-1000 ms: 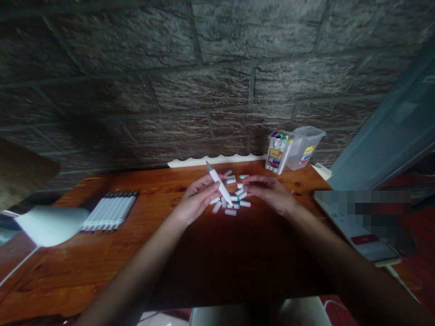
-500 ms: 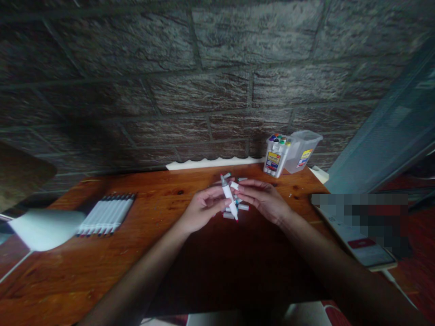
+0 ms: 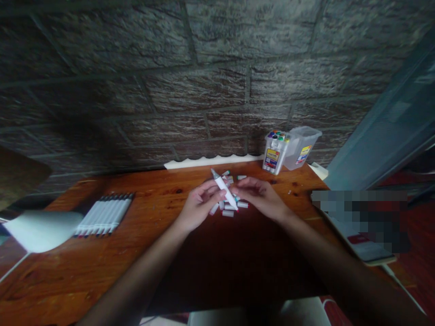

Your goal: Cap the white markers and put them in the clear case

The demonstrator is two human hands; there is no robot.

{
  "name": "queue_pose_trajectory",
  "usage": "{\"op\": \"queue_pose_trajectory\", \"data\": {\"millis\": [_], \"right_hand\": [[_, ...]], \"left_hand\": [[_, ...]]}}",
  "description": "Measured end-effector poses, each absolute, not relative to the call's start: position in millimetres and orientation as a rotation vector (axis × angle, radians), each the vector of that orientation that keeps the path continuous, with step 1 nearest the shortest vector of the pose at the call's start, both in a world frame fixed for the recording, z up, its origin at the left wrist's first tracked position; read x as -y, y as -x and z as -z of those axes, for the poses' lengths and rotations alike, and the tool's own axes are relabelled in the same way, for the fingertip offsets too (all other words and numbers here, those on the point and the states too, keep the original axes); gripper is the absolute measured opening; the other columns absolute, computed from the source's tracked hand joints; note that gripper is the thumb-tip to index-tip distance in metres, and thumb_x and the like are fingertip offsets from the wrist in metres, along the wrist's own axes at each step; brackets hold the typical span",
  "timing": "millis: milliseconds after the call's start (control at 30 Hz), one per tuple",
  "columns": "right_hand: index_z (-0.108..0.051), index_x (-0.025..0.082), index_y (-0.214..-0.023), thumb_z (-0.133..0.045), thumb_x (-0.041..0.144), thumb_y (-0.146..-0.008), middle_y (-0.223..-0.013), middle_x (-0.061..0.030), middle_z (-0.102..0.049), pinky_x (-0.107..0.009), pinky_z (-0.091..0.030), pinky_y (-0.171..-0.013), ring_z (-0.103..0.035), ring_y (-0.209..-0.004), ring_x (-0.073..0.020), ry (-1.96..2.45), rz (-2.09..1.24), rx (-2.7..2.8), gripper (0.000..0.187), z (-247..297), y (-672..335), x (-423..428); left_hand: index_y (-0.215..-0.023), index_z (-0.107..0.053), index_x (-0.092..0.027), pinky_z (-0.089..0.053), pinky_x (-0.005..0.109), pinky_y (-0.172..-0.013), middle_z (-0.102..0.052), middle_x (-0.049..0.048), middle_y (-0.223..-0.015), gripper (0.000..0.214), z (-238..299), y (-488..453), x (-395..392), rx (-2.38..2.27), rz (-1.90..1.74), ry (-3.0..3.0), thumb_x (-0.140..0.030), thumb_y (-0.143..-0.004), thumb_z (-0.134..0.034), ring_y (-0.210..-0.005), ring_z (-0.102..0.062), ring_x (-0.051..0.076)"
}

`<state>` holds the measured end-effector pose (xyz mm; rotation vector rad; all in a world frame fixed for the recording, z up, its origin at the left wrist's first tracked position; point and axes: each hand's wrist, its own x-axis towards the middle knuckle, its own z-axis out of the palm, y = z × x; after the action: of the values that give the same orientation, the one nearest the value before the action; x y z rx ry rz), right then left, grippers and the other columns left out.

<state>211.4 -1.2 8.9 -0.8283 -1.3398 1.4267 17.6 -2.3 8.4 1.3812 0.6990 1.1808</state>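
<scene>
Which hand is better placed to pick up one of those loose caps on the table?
Probably the right hand: its fingertips sit right at the pile of loose caps, though I cannot tell if it is empty. The left hand is occupied, gripping the white marker.

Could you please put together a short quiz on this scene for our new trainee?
1. True or false: the left hand holds a white marker.
2. Where on the table does the row of markers lie? A) on the person's left B) on the person's right C) against the wall
3. What stands beside the clear tub?
Key: 1 true; 2 A; 3 a box of markers.
</scene>
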Motion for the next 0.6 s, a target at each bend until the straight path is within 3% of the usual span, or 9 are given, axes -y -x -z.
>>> {"op": "queue_pose_trajectory", "data": {"millis": [233,367,433,600], "right_hand": [[-0.062,0.019,-0.08,-0.083,0.028,-0.065,-0.083,0.0012,-0.067,-0.026,-0.048,-0.071,-0.063,-0.078,-0.013,0.814,-1.341,1.52,0.027,-7.8,-207.6,7.4],[-0.065,0.02,-0.084,-0.083,0.028,-0.066,-0.086,0.0008,-0.07,-0.027,-0.05,-0.075,-0.065,-0.078,-0.013,0.732,-1.499,1.487,0.027,-17.4,-214.9,8.2],[-0.067,0.02,-0.087,-0.082,0.028,-0.067,-0.084,0.0011,-0.07,-0.025,-0.05,-0.071,-0.064,-0.074,-0.0116,0.728,-1.553,1.372,0.026,-22.4,-221.2,6.1],[-0.072,0.023,-0.099,-0.081,0.028,-0.067,-0.08,0.0017,-0.068,-0.02,-0.042,-0.055,-0.052,-0.059,-0.0075,0.748,-1.532,1.12,0.034,-25.6,-233.8,-1.8]], "left_hand": [[-0.104,-0.072,-0.017,-0.052,0.028,-0.089,-0.074,0.0068,-0.108,0.026,-13.0,-16.6,3.7,-0.769,-1.171,-1.493,-0.026,-0.079,-0.075,-0.099,-0.068,0.019],[-0.099,-0.072,-0.017,-0.053,0.026,-0.069,-0.075,0.0044,-0.094,0.026,-14.2,-16.3,4.7,-0.884,-1.178,-1.5,-0.035,-0.081,-0.072,-0.072,-0.067,0.015],[-0.09,-0.07,-0.016,-0.052,0.025,-0.064,-0.073,0.0027,-0.085,0.023,-12.0,-15.6,2.8,-0.946,-1.226,-1.48,-0.035,-0.079,-0.074,-0.068,-0.066,0.014],[-0.082,-0.057,-0.017,-0.053,0.026,-0.076,-0.07,0.0001,-0.082,0.029,-4.6,-14.4,-3.0,-0.917,-1.309,-1.407,-0.027,-0.07,-0.082,-0.079,-0.068,0.015]]}}
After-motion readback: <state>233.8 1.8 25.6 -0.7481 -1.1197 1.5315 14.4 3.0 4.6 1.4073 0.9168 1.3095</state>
